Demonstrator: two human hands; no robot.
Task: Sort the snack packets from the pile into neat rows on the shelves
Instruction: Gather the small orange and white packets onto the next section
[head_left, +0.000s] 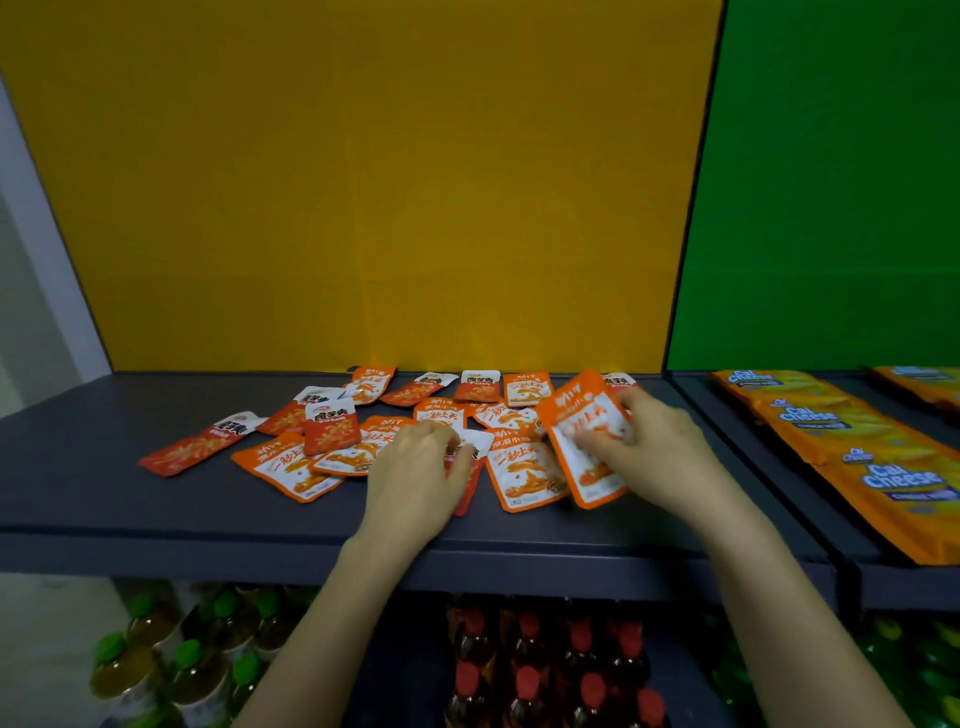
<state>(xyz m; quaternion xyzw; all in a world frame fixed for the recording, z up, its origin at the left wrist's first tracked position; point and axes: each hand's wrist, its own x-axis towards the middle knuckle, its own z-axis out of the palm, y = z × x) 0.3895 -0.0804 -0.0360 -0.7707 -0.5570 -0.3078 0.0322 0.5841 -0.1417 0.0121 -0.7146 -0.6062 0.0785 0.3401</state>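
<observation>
Several small snack packets lie scattered on the dark grey shelf (156, 509), some orange-and-white, some red with white tops. My right hand (652, 449) grips an orange-and-white packet (582, 431) and holds it tilted up off the pile. My left hand (415, 475) pinches a red packet with a white top (470, 467), most of it hidden under the palm. Another orange packet (524, 475) lies flat between my hands. A long red packet (195, 444) sits apart at the left end of the pile.
Yellow Cal Cheese packets (893, 467) lie in a row on the neighbouring shelf at the right. Behind stand an orange back panel (363, 182) and a green one (831, 182). Below are green-capped bottles (182, 654) and red-capped bottles (530, 675).
</observation>
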